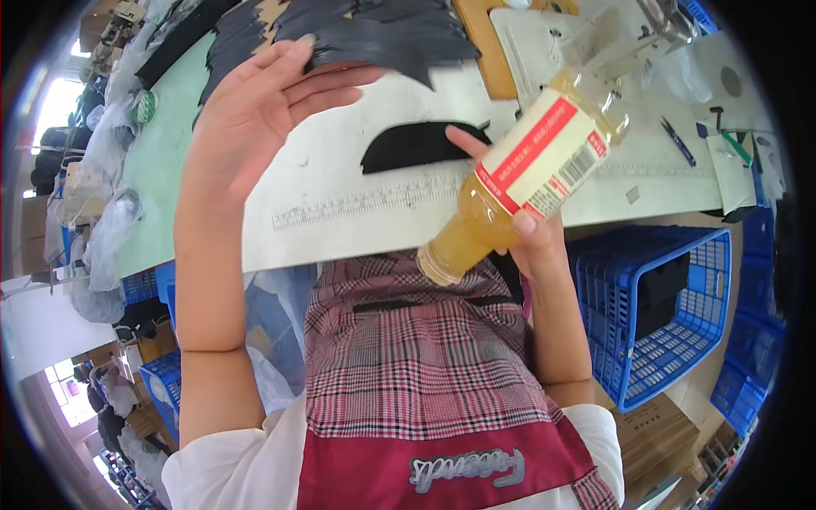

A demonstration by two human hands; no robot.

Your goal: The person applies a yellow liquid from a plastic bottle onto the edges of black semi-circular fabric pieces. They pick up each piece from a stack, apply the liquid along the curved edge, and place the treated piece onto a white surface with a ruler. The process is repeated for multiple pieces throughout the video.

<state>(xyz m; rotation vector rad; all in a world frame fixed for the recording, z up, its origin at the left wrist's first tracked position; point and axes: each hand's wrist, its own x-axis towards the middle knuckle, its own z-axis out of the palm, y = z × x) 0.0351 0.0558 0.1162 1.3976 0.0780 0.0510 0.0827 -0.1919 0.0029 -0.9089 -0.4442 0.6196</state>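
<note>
My right hand is wrapped round a clear plastic bottle of yellow liquid with a red and cream label. The bottle is tilted, its narrow neck pointing down toward my apron and its base toward the upper right. Whether a cap is on it I cannot tell. My left hand is raised over the table with its fingers stretched out and nothing in them. Beyond those fingers lie overlapping dark sheet pieces. A black curved piece rests on the white tabletop, partly behind my right fingers.
A clear ruler lies along the table's near side. At the far right are a sewing machine and small thread snips. A blue plastic crate with dark contents stands below the right edge. Plastic bags hang at the left.
</note>
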